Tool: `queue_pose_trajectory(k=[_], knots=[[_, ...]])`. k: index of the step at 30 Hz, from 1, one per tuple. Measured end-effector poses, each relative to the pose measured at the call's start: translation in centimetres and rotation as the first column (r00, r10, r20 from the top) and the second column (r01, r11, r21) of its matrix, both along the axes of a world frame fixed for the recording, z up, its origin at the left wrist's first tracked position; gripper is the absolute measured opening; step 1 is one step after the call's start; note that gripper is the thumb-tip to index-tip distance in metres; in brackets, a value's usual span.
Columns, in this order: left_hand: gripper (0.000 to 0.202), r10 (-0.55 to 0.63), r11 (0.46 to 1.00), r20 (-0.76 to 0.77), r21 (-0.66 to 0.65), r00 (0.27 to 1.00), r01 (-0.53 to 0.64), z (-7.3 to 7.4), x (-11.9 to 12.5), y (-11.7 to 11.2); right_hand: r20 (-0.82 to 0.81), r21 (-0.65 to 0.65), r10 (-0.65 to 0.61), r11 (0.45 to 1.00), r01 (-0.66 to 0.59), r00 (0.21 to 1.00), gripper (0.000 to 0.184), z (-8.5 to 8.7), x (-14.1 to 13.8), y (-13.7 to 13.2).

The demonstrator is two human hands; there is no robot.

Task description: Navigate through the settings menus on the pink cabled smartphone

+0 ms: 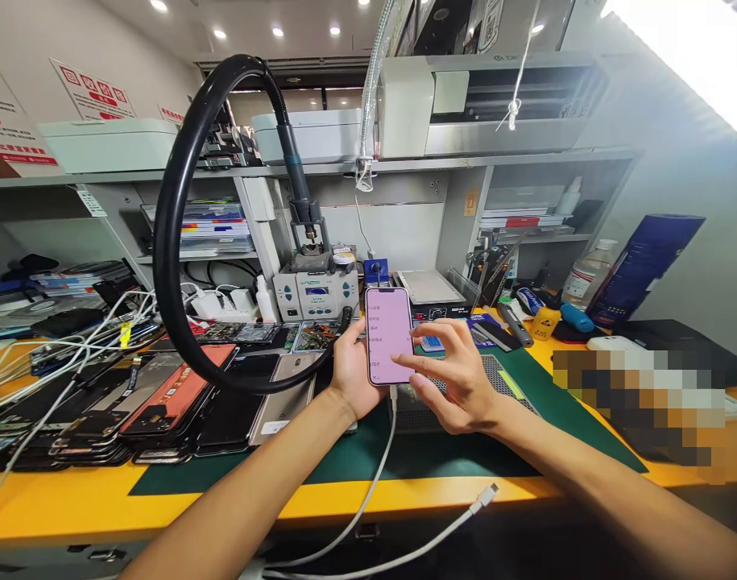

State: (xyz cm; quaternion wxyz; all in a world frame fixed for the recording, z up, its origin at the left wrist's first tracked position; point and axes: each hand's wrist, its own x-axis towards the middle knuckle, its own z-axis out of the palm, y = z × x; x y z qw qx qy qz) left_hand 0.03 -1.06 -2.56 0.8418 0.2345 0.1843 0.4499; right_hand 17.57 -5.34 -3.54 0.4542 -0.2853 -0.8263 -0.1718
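A smartphone (387, 332) with a lit pinkish screen and a list of text lines is held upright over the bench. My left hand (354, 366) wraps round its left side and back from below. A white charging cable (393, 427) runs down from the phone's bottom edge. Over the right part of the screen is my right hand (458, 370), its fingers apart and the index fingertip at the glass; I cannot tell whether it touches. Behind that hand lies a dark perforated plate (507, 387) on the green mat (344, 463).
Stacks of phone parts (163, 395) cover the left of the yellow bench (308, 507). A thick black hose (175, 217) arches up from the soldering station (316, 296). A loose white cable plug (486, 498) hangs at the front edge. Bottles (589, 274) and tools stand at right.
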Motion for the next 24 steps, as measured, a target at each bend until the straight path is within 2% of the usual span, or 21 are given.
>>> queue_pose_trajectory(k=[4,10,19,24], knots=[[0.054,0.032,0.999,0.013,-0.014,0.999,-0.031,0.07,0.15,-0.15,0.097,-0.009,0.043,0.999,-0.043,0.994,0.027,-0.27,-0.27,-0.07],[0.051,0.04,0.999,0.007,-0.034,0.999,-0.04,0.26,0.18,-0.28,0.102,-0.019,0.057,0.998,-0.055,0.993,0.024,-0.46,-0.17,0.1],[0.051,0.076,0.996,-0.022,-0.043,0.997,-0.076,0.01,0.15,-0.31,0.153,-0.032,0.011,0.999,-0.006,0.988,0.026,-0.56,-0.42,0.11],[0.055,0.019,0.999,0.024,-0.042,1.0,-0.018,-0.02,0.15,-0.21,0.186,0.007,0.003,1.0,-0.004,0.983,0.029,-0.63,-0.42,0.21]])
